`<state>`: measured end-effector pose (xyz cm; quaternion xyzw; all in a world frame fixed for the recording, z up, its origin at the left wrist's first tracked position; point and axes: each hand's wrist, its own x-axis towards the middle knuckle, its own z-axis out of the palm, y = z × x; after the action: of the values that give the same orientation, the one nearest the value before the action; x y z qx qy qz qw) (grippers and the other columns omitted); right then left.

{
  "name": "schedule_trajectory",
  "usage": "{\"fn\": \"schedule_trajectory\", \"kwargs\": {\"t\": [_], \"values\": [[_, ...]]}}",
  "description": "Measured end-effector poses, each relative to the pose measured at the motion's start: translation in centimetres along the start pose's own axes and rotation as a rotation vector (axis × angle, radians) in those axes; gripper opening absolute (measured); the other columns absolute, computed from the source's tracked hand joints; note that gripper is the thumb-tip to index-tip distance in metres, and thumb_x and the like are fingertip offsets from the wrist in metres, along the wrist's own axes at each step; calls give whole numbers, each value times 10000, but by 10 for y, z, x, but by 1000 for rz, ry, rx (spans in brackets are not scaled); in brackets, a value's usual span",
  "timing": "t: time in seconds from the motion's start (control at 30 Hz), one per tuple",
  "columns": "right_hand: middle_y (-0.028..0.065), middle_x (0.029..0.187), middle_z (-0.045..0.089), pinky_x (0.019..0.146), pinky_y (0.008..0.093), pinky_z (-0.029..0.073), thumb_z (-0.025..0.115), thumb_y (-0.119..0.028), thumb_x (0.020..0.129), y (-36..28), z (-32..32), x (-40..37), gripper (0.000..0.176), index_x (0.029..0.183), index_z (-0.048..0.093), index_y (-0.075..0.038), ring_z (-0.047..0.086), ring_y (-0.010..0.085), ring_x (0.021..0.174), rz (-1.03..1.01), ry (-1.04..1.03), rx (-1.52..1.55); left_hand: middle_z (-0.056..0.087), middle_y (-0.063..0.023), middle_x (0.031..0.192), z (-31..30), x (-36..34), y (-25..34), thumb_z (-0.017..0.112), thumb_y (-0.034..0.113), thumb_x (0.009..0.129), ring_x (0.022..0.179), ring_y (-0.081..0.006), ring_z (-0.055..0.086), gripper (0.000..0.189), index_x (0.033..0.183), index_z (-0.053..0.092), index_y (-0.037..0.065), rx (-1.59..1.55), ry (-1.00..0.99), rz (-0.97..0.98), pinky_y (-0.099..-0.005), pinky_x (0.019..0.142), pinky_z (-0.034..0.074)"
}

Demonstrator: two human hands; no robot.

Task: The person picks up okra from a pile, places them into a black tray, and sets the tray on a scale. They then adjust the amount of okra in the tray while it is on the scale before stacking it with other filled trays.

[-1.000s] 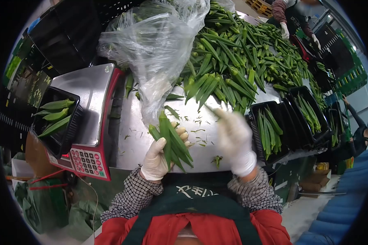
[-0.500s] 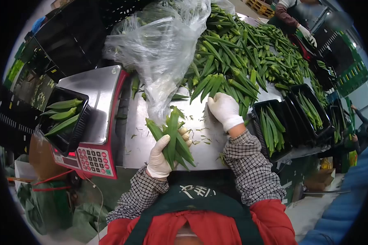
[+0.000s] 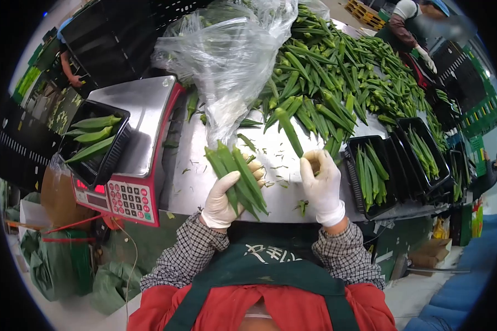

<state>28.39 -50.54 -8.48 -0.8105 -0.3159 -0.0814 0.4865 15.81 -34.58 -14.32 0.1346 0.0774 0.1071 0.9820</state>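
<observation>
Several okra pods (image 3: 238, 177) gripped in left hand (image 3: 221, 206), single pod (image 3: 289, 132) pinched by right hand (image 3: 322, 190), white characters (image 3: 272, 254) on apron (image 3: 298, 275)

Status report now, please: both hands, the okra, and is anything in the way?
Left hand holding okra bunch. Right hand pinching single pod by one end. Plastic bag close beyond bunch, may get in the way.

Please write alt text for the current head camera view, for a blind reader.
The gloved left hand holds several okra pods and the gloved right hand one pod, over a metal table; beyond lies an okra heap, with a digital scale at left and black okra trays at right.
</observation>
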Motion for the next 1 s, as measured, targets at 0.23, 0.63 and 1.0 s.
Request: {"fn": "schedule_trajectory", "kwargs": {"t": [0.23,0.63,1.0], "values": [[100,763,562,579,299,472,643,104,718,-22,9,-32,175,821,570,-17,576,213,630,-229,-85,84,600,-112,1068,31,3,-10,572,86,887,977,-206,611,318,1183,495,-3,157,54,76,-352,869,511],[61,768,565,542,251,447,648,17,775,-31,2,-40,123,883,597,-16,548,123,596,79,-333,292,618,-83,1015,39,-5,-12,593,49,858,902,-171,620,277,1125,538,0,296,93,62,-312,813,520],[56,706,581,542,243,455,643,-83,831,-28,14,-17,110,907,606,-13,543,115,554,-11,-277,172,611,-58,1017,45,-11,-25,627,35,831,892,-139,601,301,1118,545,-1,482,185,169,-288,812,499]]}}
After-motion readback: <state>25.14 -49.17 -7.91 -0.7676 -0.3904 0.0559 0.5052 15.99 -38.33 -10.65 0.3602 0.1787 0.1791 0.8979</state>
